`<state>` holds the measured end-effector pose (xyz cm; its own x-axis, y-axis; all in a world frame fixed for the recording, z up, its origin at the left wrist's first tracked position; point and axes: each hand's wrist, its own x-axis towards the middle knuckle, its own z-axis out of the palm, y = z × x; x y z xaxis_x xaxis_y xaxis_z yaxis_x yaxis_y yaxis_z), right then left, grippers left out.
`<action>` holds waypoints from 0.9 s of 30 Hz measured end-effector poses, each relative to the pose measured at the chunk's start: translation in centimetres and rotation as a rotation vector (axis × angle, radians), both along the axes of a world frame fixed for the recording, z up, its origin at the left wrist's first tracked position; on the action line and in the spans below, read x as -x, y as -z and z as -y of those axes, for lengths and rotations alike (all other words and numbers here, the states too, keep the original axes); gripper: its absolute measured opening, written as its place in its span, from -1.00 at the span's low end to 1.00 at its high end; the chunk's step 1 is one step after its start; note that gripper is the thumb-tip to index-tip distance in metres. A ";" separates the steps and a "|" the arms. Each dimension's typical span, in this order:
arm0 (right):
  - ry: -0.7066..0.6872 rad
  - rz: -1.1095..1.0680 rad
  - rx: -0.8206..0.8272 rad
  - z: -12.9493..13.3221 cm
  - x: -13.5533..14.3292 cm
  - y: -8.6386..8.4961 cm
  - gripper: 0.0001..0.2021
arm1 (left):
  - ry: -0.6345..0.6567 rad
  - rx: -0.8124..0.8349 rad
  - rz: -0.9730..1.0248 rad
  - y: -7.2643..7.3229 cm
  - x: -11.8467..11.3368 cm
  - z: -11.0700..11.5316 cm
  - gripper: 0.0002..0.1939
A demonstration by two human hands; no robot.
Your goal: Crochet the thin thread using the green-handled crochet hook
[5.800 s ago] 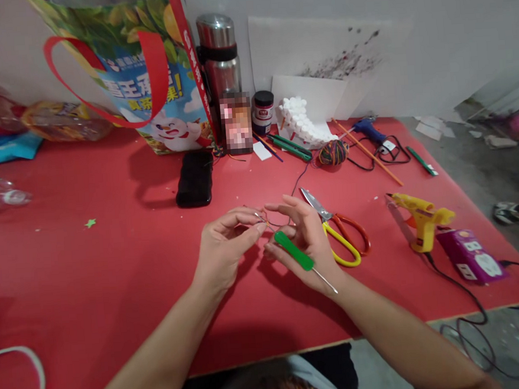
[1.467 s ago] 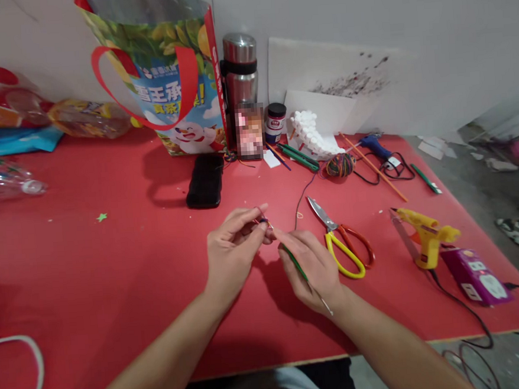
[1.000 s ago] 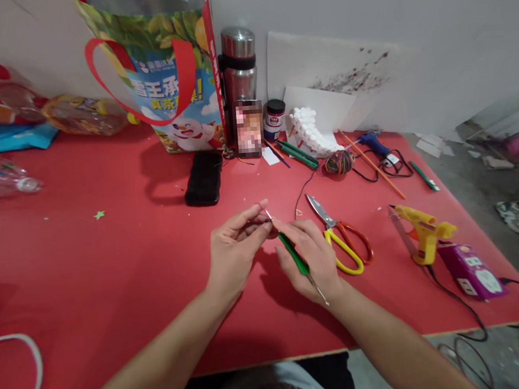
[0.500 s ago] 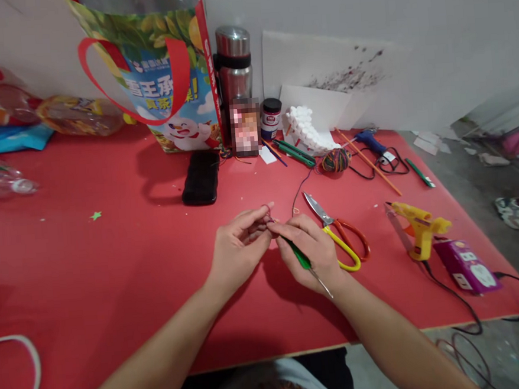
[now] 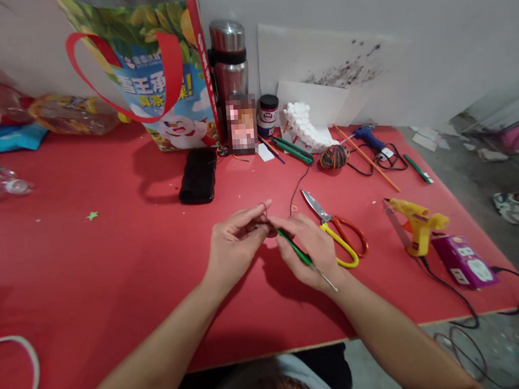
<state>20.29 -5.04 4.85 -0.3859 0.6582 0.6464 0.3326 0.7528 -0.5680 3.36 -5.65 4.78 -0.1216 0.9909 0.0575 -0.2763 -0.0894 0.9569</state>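
My right hand (image 5: 310,247) is closed around a green-handled crochet hook (image 5: 295,248), whose bare metal end points down toward my wrist. Pinched at the fingertips of my left hand (image 5: 238,243) is thin dark yarn (image 5: 264,207), with a small loop around the raised index finger. The fingertips of both hands meet, and they hide the working tip of the hook. A strand runs from behind my right hand up to a multicoloured yarn ball (image 5: 334,157). Scissors (image 5: 331,218) with yellow and orange handles lie just right of my right hand.
On the red table (image 5: 115,287) are a black phone (image 5: 197,176), a colourful bag (image 5: 167,88), a steel flask (image 5: 229,60), a jar (image 5: 267,115) and a white beaded piece (image 5: 303,126). A yellow glue gun (image 5: 418,225) and purple box (image 5: 465,261) stand right, with cables.
The green hook has tilted slightly in my right hand, and more of its handle shows. My fingertips have shifted a little around the yarn. The whole view has moved slightly.
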 end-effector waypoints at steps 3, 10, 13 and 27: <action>0.034 0.011 0.038 0.0 0.2 0.0 -0.66 | -0.003 0.031 0.031 0.1 -0.1 0.0 -0.58; 0.028 0.063 -0.008 -0.3 0.2 0.3 -0.66 | -0.026 0.046 0.007 0.2 -0.1 0.0 -0.58; 0.025 0.077 -0.006 -0.3 0.0 0.4 -0.65 | -0.015 0.042 -0.016 0.1 0.0 0.0 -0.59; 0.097 0.031 0.118 0.5 0.2 0.0 -0.70 | -0.028 0.079 0.017 -0.7 0.2 0.0 -0.63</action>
<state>20.11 -5.52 4.84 -0.3351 0.7642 0.5511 0.4190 0.6448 -0.6393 3.19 -5.68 5.49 -0.1501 0.9884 -0.0232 -0.2909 -0.0217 0.9565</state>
